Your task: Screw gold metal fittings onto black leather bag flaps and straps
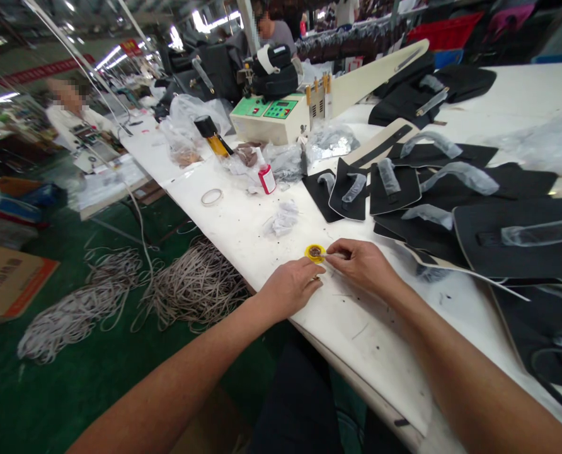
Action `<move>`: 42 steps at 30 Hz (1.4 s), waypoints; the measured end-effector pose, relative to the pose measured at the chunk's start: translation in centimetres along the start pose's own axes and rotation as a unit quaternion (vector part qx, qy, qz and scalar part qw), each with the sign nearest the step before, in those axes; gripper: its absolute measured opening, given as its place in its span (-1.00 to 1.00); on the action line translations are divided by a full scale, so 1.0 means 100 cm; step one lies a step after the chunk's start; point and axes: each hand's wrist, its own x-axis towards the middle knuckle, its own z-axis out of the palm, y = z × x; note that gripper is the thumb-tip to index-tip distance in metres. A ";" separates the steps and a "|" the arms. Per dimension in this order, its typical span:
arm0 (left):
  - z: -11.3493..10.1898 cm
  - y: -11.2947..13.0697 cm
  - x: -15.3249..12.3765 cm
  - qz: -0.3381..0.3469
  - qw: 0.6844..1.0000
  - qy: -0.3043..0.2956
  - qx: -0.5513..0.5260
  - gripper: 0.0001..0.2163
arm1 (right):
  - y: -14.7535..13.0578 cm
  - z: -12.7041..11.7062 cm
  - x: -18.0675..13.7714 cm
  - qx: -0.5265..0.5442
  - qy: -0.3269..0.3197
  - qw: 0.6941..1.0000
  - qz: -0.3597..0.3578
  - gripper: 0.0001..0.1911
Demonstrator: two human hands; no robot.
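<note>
A small round yellow dish [309, 257] with brownish contents sits on the white table in front of me. My left hand [290, 288] is at its near left side, fingers bent and together. A tiny thing shows by those fingertips, too small to name. From the right, my right hand [363, 261] comes up to the dish, thumb and forefinger pinched at its rim. Something thin and pale shows at that pinch; its kind is unclear. Just beyond lies crumpled clear plastic [282, 219]. Right of my hands are black panels [397, 189] with plastic-wrapped handles.
A roll of tape [212, 197], a red bottle [266, 179] and a spray can [213, 136] stand farther back. Behind them is a beige machine [274, 120] with a green panel. Cord heaps [196, 284] lie on the floor, left. A person [75, 116] works at the far left.
</note>
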 end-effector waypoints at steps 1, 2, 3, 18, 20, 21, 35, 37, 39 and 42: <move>0.000 0.000 0.000 -0.001 1.000 -0.001 0.001 -0.79 | -0.001 -0.002 0.000 0.001 -0.002 1.000 0.002 -0.81; -0.001 0.000 0.001 -0.001 1.000 -0.002 0.002 -0.79 | -0.002 -0.003 0.000 0.000 0.001 1.000 0.006 -0.80; -0.001 0.000 0.001 -0.001 1.000 -0.003 0.002 -0.79 | -0.002 -0.003 0.001 -0.004 0.007 1.000 0.009 -0.80; -0.007 0.010 -0.001 -0.063 0.986 0.102 -0.116 -0.91 | -0.010 -0.014 -0.001 0.109 0.051 0.992 0.036 -0.78; -0.010 0.019 -0.005 -0.135 0.958 0.155 -0.200 -0.89 | -0.013 -0.015 -0.002 0.189 0.049 0.979 0.052 -0.76; -0.010 0.024 -0.007 -0.173 0.935 0.175 -0.255 -0.86 | -0.014 -0.016 -0.002 0.226 0.047 0.971 0.061 -0.75; 0.012 0.054 -0.024 -0.294 0.696 0.287 -0.589 -0.61 | -0.020 -0.019 -0.006 0.507 -0.005 0.860 0.049 -0.62; 0.011 0.054 -0.024 -0.294 0.701 0.294 -0.580 -0.60 | -0.022 -0.020 -0.007 0.498 -0.007 0.867 0.026 -0.68; 0.010 0.054 -0.023 -0.296 0.707 0.298 -0.569 -0.61 | -0.025 -0.020 -0.007 0.484 -0.013 0.875 0.003 -0.70; 0.010 0.054 -0.022 -0.296 0.710 0.297 -0.565 -0.61 | -0.028 -0.020 -0.008 0.462 -0.023 0.886 -0.014 -0.71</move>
